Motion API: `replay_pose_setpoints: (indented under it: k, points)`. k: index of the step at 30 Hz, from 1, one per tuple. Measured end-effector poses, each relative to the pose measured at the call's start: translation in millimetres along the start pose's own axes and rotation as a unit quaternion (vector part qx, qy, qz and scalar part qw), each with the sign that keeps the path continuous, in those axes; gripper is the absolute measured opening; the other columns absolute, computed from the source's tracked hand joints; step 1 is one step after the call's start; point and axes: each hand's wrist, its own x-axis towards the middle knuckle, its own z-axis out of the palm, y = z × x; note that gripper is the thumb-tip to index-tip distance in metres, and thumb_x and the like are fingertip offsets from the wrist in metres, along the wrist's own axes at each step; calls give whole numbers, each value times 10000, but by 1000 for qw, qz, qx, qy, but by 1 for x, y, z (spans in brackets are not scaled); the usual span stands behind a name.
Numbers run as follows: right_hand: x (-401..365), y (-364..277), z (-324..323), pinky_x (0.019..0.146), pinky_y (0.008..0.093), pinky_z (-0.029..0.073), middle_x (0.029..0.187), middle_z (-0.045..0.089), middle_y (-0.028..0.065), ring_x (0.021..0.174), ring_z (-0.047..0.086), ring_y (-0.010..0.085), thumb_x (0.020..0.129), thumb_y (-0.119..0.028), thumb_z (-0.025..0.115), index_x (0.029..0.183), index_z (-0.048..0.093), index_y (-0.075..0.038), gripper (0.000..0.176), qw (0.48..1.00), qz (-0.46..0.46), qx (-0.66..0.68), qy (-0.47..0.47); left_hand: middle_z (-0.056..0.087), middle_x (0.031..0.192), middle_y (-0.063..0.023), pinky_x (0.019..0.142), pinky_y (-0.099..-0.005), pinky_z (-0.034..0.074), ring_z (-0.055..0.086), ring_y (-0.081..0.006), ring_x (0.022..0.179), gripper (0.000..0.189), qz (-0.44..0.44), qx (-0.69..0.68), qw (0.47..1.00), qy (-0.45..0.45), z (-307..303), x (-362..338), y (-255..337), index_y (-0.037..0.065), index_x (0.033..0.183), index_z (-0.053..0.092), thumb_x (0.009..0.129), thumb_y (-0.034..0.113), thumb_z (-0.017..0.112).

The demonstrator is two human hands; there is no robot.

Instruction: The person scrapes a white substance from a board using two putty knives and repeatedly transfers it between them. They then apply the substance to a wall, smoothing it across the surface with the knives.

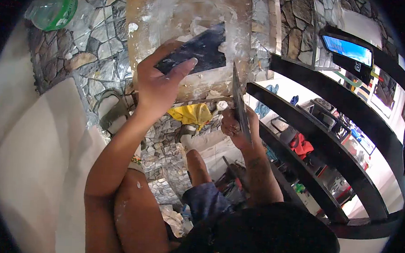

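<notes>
My left hand point(161, 85) grips a dark, flat spreader blade point(202, 51), with the thumb on its upper face. White paste clings along the blade's right edge. My right hand point(240, 124) is closed around a trowel point(239, 96), whose flat blade appears nearly edge-on and points away from me. Both tools are over or beside a brown wooden board point(145, 29) smeared with white paste. The two blades are apart, with the trowel to the right of the spreader. Fingers of my left hand are partly hidden beneath its blade.
Black railing bars point(321, 132) run along the right, with a lower area visible between them. A green-labelled plastic bottle point(57, 12) lies at upper left on stone-pattern flooring point(85, 38). A yellow cloth point(191, 114) hangs below the board. A phone point(348, 47) shows a lit screen at upper right.
</notes>
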Motion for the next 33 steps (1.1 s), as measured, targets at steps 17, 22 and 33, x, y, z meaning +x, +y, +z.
replay_pose_setpoints:
  k: [17,22,33]
  points:
    - [42,-9,-10,525,272,406,657,503,24,557,486,124,899,-339,458,797,548,-60,311,991,-64,-113,40,616,844,-48,705,-231,444,548,-98,751,276,31,27,999,-28,15,-7,0,-7,985,583,737,78,668]
    - [43,-22,15,293,245,232,450,363,-7,320,315,101,931,-363,334,655,415,-111,383,973,-79,-189,105,613,834,-34,722,-228,435,536,-95,761,250,21,46,998,-45,19,-11,2,3,976,584,749,78,656]
    - [79,-32,-5,438,269,343,599,467,5,478,438,120,881,-296,402,748,515,-96,265,978,-122,-167,16,578,946,-97,774,-241,423,539,-135,856,205,-33,-21,997,-67,19,-18,4,-57,958,569,757,-30,602]
